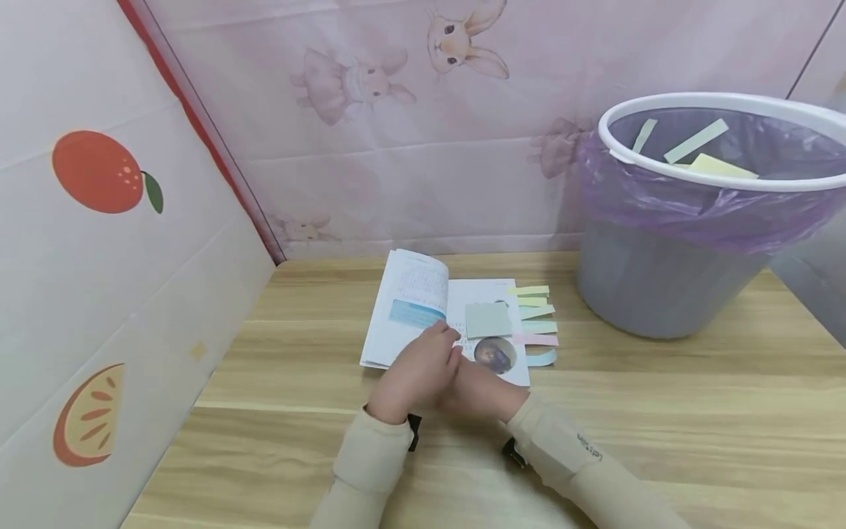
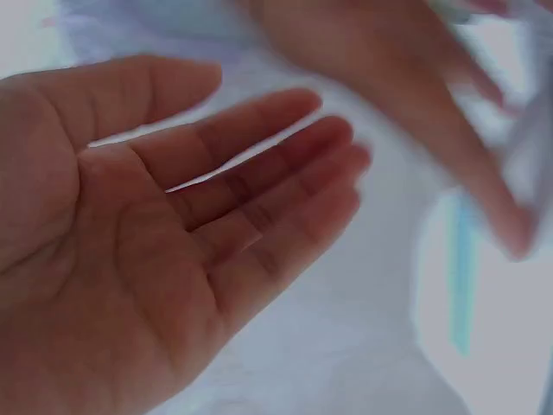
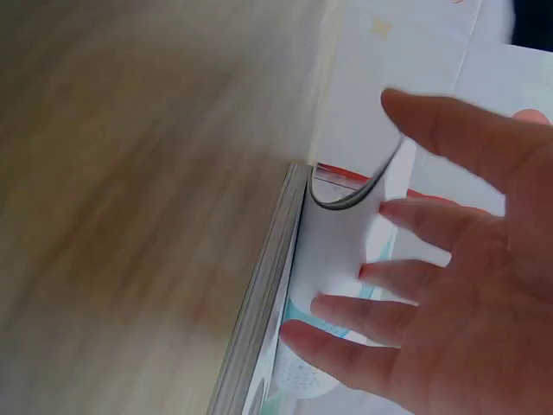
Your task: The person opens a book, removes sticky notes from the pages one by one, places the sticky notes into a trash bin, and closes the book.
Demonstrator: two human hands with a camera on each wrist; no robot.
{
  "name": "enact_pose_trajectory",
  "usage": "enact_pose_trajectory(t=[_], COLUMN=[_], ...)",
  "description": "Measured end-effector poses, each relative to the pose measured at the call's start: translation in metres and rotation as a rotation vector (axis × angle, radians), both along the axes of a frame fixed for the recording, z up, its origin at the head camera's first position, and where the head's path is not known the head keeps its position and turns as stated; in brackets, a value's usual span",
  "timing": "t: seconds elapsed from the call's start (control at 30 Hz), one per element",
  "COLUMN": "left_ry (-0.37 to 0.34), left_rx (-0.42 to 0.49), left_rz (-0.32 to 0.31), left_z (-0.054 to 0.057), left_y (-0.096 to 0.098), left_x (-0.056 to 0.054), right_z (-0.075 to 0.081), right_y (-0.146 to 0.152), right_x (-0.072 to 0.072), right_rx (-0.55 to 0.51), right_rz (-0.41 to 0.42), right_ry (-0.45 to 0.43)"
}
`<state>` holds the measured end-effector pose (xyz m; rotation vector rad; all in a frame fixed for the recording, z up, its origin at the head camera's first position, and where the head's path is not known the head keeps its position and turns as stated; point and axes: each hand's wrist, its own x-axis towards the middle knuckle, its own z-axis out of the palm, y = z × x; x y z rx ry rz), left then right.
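An open booklet lies on the wooden table, its left-hand pages curving upward. My left hand is over its lower middle; in the left wrist view its palm faces the camera, fingers extended, with nothing in it. Close beside it and partly covered by it is my right hand. The right wrist view shows the right hand with fingers spread, fingertips against the bent pages and thumb near their edge. A pale green sticky note sits on the right page above a round picture.
Several coloured index tabs stick out from the booklet's right edge. A grey bin with a purple liner stands at the back right, paper strips inside. Printed wall sheets border the table at the back and left.
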<state>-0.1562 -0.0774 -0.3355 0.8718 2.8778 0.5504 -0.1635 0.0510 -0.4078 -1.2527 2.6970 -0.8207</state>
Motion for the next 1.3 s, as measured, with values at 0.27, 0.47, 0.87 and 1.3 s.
enact_pose_trajectory(t=[0.27, 0.47, 0.87, 1.3], left_ry=[-0.185, -0.137, -0.201, -0.209], left_rx=[-0.082, -0.208, -0.272, -0.243], left_rz=[0.056, 0.081, 0.169, 0.164], left_z=[-0.034, -0.034, -0.036, -0.039], left_y=[-0.006, -0.006, -0.001, -0.008], left_x=[-0.029, -0.031, -0.026, -0.025], right_z=[0.011, 0.027, 0.030, 0.031], right_y=[0.014, 0.032, 0.034, 0.034], right_x=[-0.001, -0.005, 0.000, 0.002], right_rx=[-0.006, 0.095, 0.225, 0.216], right_rz=[0.092, -0.092, -0.152, -0.162], right_ry=[-0.231, -0.113, -0.118, -0.142])
